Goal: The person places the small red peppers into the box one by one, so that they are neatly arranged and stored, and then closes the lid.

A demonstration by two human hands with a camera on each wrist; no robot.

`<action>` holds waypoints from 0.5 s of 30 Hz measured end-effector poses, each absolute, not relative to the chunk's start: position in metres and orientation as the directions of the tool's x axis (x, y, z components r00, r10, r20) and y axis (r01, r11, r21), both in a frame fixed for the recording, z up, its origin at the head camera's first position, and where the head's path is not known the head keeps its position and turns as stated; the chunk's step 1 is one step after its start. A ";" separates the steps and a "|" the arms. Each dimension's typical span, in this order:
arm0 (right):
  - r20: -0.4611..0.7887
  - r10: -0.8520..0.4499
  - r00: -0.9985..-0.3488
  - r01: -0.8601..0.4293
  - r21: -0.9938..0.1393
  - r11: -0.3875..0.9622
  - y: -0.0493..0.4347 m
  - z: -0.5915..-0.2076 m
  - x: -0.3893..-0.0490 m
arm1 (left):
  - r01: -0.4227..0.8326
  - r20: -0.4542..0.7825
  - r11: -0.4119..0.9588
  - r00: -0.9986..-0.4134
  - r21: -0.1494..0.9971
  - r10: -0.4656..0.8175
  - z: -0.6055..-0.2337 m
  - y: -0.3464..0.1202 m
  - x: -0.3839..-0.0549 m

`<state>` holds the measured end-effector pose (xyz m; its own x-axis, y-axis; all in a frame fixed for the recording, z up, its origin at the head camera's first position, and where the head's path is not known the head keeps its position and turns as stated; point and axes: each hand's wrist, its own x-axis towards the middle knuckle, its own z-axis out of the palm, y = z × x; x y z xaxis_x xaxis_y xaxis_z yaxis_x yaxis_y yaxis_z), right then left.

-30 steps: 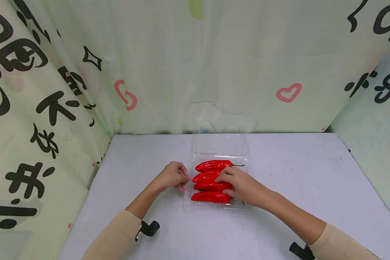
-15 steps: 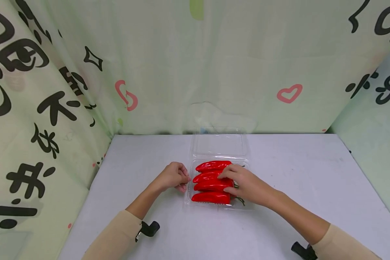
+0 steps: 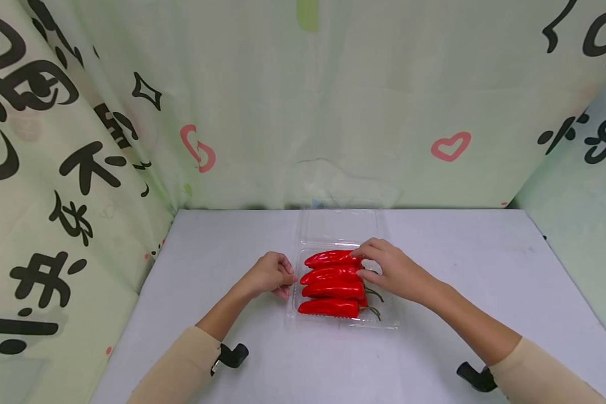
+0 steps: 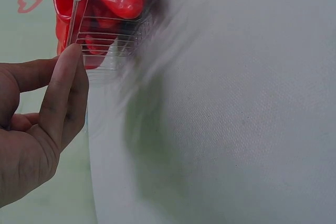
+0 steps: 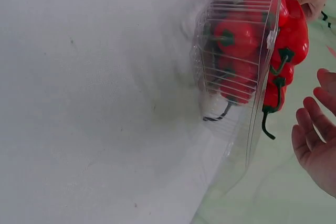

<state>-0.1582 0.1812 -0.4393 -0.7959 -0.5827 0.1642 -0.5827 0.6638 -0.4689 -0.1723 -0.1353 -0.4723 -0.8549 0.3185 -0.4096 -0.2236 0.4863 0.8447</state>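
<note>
Red peppers point(image 3: 332, 290) with thin green stems lie side by side in a clear plastic clamshell box. Its lid point(image 3: 340, 224) is folded back away from me. More peppers point(image 5: 237, 35) show through the ribbed wall in the right wrist view, beneath the top ones. My left hand point(image 3: 270, 275) pinches the box's left rim between thumb and fingers, as the left wrist view also shows point(image 4: 50, 103). Above the right ends of the two farthest peppers, my right hand point(image 3: 399, 272) has its fingers loosely bent and spread, holding nothing. The stems of those two peppers are mostly hidden by it.
The box stands on a white-covered table point(image 3: 459, 252), toward its far edge. A pale green printed curtain point(image 3: 363, 112) hangs right behind the lid and along the sides. Black wrist mounts point(image 3: 232, 355) stick out from both sleeves.
My right hand has let go of the peppers and moved away from me and slightly right, baring the stems of the nearer ones. My left hand stays at the rim.
</note>
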 end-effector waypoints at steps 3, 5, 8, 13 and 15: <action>0.152 -0.557 -0.816 -0.555 -0.474 0.683 0.185 -0.440 -0.164 | -0.221 -0.407 0.485 -0.855 0.846 0.320 -0.473 -0.136 -0.172; 0.145 -0.543 -0.827 -0.538 -0.480 0.692 0.187 -0.441 -0.168 | -0.219 -0.405 0.483 -0.856 0.848 0.323 -0.474 -0.136 -0.172; 0.143 -0.526 -0.838 -0.523 -0.484 0.701 0.192 -0.443 -0.173 | -0.214 -0.403 0.487 -0.855 0.847 0.325 -0.475 -0.136 -0.173; 0.148 -0.490 -0.859 -0.492 -0.503 0.710 0.199 -0.447 -0.183 | -0.206 -0.398 0.490 -0.856 0.847 0.329 -0.475 -0.136 -0.173; 0.151 -0.474 -0.867 -0.479 -0.514 0.712 0.203 -0.449 -0.188 | -0.203 -0.397 0.492 -0.856 0.847 0.330 -0.474 -0.135 -0.173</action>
